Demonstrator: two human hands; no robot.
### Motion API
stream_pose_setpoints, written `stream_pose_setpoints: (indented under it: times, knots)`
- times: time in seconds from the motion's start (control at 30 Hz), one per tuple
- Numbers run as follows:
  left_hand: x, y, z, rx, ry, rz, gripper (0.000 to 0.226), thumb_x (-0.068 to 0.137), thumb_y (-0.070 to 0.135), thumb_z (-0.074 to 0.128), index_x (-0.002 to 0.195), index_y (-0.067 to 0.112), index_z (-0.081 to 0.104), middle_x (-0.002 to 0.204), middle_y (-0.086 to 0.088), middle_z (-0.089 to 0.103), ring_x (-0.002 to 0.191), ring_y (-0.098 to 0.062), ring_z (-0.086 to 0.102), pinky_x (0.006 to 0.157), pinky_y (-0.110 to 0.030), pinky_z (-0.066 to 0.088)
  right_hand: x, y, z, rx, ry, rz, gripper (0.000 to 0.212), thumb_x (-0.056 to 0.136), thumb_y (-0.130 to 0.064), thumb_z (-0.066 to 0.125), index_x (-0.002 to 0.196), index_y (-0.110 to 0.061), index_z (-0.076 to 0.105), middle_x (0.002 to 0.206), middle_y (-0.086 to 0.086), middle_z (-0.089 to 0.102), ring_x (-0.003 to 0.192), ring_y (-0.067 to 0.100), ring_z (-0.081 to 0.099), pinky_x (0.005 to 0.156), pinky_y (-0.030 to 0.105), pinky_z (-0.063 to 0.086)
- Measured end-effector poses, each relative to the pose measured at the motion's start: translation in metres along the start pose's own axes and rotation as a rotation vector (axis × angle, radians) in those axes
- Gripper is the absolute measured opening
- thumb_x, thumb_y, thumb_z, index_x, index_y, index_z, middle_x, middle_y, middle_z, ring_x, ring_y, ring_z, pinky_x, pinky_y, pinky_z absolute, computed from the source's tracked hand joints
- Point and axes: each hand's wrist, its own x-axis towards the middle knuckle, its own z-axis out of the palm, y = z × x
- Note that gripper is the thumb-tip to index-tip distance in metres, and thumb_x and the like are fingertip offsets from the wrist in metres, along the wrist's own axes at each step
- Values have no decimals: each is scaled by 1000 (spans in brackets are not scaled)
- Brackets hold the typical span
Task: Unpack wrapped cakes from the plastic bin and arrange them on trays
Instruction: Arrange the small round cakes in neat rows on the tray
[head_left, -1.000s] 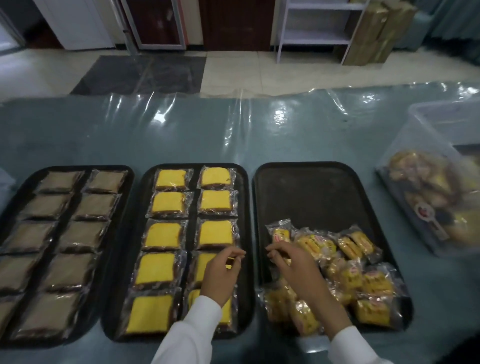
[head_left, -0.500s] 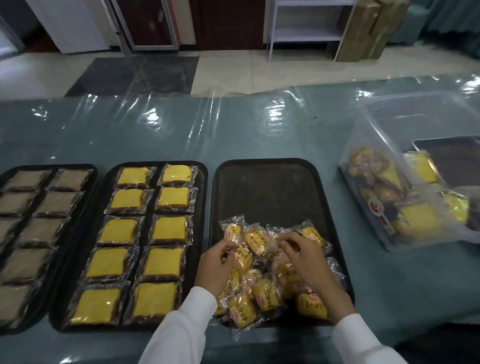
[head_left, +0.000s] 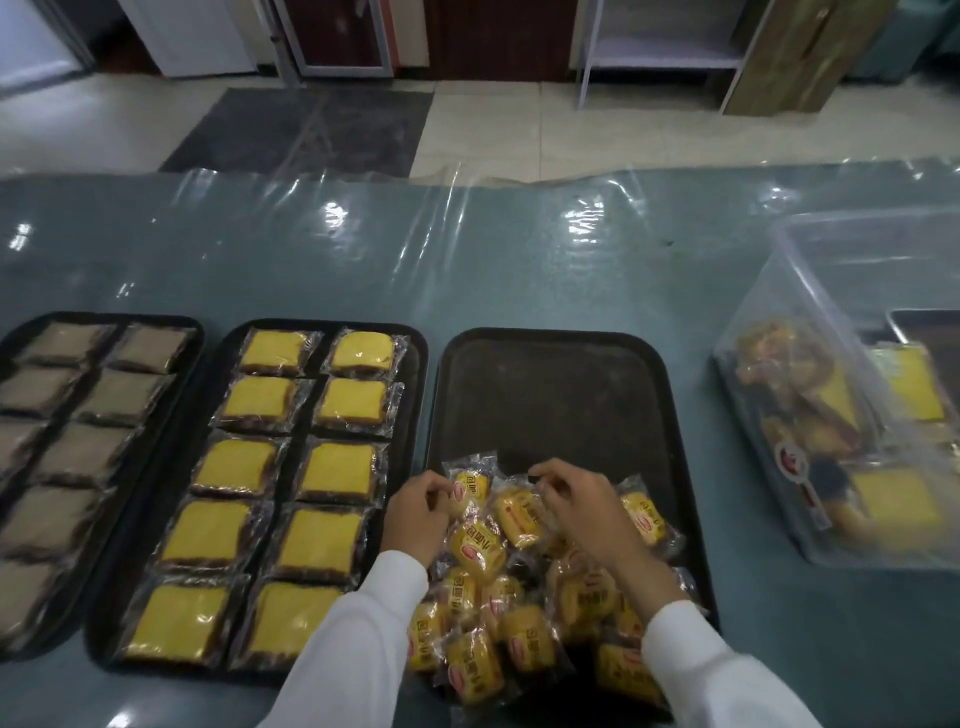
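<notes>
A heap of small wrapped yellow cakes (head_left: 519, 613) lies on the near half of the black tray (head_left: 556, 395) in front of me. My left hand (head_left: 418, 519) pinches the wrapper of one small cake (head_left: 470, 491) at the heap's far left. My right hand (head_left: 584, 512) pinches the wrapper of another cake (head_left: 517, 512) near the heap's far edge. The clear plastic bin (head_left: 852, 395) stands at the right with more wrapped cakes inside. The far half of the tray is bare.
A middle tray (head_left: 415, 364) holds two columns of flat yellow wrapped cakes (head_left: 270, 467). The left tray (head_left: 182, 332) holds brown wrapped cakes (head_left: 78, 431). Clear plastic sheet covers the blue table (head_left: 467, 260). A shelf unit (head_left: 660, 47) stands beyond on the tiled floor.
My view swung right, then settled back a little. Both hands moved from the tray edge onto the heap of small cakes and now pinch wrappers at its far side.
</notes>
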Motion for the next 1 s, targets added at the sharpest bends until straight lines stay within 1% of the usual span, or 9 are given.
stream_pose_setpoints:
  times: [0.23,0.33,0.4,0.47,0.53,0.6,0.7,0.87,1.0]
  knots:
    - [26,-7,-1,8,-15,-27,22,100,8,57,95,26,68,100,10,67,92,2,58,72,-8,38,91,-18,32,-134,-143,-72,33,103,-23,58,135,-29,63,122,-9,63,115,11,58,103,34,52]
    - [37,-11,1,14,0,-41,23,99,7,58,94,26,69,100,9,66,91,4,56,74,-6,37,121,-17,46,-242,-238,-65,36,104,-30,58,140,-25,60,133,-2,59,127,17,50,109,38,47]
    - [42,-12,1,21,-2,-45,21,99,8,57,95,25,69,101,9,65,91,4,55,75,-6,36,133,-14,51,-283,-338,-41,36,102,-36,61,136,-25,64,132,-2,56,127,18,48,109,40,46]
    - [48,-14,1,19,-9,-35,20,99,8,57,96,25,68,102,8,65,94,1,57,76,-7,37,144,-11,54,-305,-394,-44,26,99,-36,66,123,-26,71,124,-4,56,120,17,49,106,39,47]
    - [55,-17,0,16,-16,-27,19,99,8,57,98,24,68,102,8,66,97,-4,59,79,-8,38,152,-6,57,-279,-373,-35,7,96,-29,71,101,-31,76,111,-10,58,108,13,55,100,36,51]
    - [60,-18,-1,14,-21,-23,19,100,9,57,100,25,68,104,9,66,99,-4,59,81,-11,40,157,1,58,-236,-351,-6,17,96,-20,71,86,-34,73,100,-13,66,96,8,63,95,37,57]
    - [63,-15,-1,-3,2,-6,20,101,11,56,101,26,68,104,12,66,99,-1,59,81,-13,43,159,10,55,-193,-317,68,21,97,-17,67,87,-33,73,93,-14,72,91,5,67,90,36,58]
    - [66,-9,6,1,83,-27,20,100,9,58,107,26,65,105,10,66,99,-8,60,82,-17,44,151,24,47,-36,-74,221,17,98,-17,67,87,-30,69,90,-11,71,90,7,66,84,31,55]
    - [67,-2,12,24,22,5,20,100,9,57,105,28,62,105,11,62,101,-10,60,79,-13,41,138,32,38,22,16,298,10,98,-21,70,89,-25,68,88,-7,70,85,6,65,73,24,52]
